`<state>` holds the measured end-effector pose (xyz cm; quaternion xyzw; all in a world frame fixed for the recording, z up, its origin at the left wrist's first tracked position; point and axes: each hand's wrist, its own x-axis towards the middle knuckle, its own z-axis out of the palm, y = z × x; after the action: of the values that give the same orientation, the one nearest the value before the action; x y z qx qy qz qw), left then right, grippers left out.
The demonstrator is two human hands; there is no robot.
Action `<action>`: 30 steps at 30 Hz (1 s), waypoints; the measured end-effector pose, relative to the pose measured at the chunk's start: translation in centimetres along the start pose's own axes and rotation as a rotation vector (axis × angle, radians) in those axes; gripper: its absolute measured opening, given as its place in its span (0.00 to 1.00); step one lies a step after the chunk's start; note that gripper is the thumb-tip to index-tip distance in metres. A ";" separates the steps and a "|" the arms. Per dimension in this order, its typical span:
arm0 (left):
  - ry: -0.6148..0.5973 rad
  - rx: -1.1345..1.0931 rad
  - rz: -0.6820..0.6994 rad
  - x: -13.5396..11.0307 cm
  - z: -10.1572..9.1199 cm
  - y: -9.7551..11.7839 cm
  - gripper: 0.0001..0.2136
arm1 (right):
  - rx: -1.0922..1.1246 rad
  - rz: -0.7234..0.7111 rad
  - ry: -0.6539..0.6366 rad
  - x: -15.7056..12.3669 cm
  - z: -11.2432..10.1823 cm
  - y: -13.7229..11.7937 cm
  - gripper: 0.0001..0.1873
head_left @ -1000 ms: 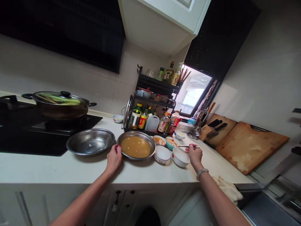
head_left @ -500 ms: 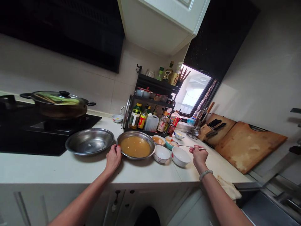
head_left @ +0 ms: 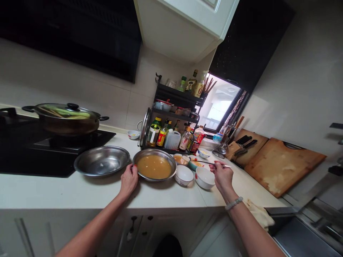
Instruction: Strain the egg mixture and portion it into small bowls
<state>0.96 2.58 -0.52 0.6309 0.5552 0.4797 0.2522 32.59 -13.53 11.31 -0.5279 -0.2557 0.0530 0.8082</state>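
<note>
My left hand grips the left rim of a round metal dish that holds yellowish-brown liquid with small pale bits. In my right hand is the thin handle of a spoon; its bowl end hangs above the small bowls. Under it stand a bowl with orange-brown content and a teal bowl with orange and red content. Nearer me are two white bowls, a smaller one and a larger one beside my right hand. Left of the dish lies another metal dish, bare inside.
A lidded pot sits on the black stove at left. Behind the bowls rises a black rack with several bottles. A knife block and a wooden cutting board stand at right. A cloth hangs over the counter edge.
My right hand has moved left with the spoon, whose bowl end passed from above the teal bowl toward the orange-brown one. My left hand stays on the dish rim.
</note>
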 end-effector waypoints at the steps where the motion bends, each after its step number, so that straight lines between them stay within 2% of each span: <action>1: 0.000 -0.002 0.002 0.0 0.0 0.0 0.22 | 0.010 0.000 -0.040 -0.6 0.5 -0.1 0.18; 5: 0.009 0.005 0.004 0.0 -0.1 0.0 0.22 | -0.035 -0.040 -0.211 -3.2 2.0 -0.6 0.20; 7: 0.005 0.007 -0.003 0.0 -0.1 0.1 0.22 | -0.091 -0.106 -0.321 -4.6 2.4 -0.9 0.19; 11: -0.011 0.000 -0.013 0.0 -0.2 0.2 0.23 | -0.174 -0.349 -0.543 -6.8 2.7 -1.6 0.12; 15: -0.018 0.006 -0.016 0.0 -0.2 0.2 0.23 | -0.261 -0.565 -0.635 -7.0 2.3 -2.3 0.09; 17: -0.020 0.007 -0.012 0.0 -0.3 0.2 0.22 | -0.312 -0.604 -0.593 -6.0 1.9 -2.3 0.10; 19: -0.014 0.005 -0.005 -0.1 -0.2 0.2 0.22 | -0.373 -0.589 -0.487 -4.3 1.4 -1.8 0.12; 24: 0.005 0.009 0.000 -0.1 -0.2 0.3 0.22 | -0.579 -0.382 -0.235 0.2 -0.4 0.6 0.19; 30: -0.004 0.012 -0.004 0.0 -0.2 0.3 0.22 | -0.553 -0.183 -0.113 2.1 -1.6 2.3 0.08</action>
<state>0.91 2.47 -0.22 0.6322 0.5588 0.4746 0.2507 35.54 -13.07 9.51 -0.6990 -0.3515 -0.0626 0.6197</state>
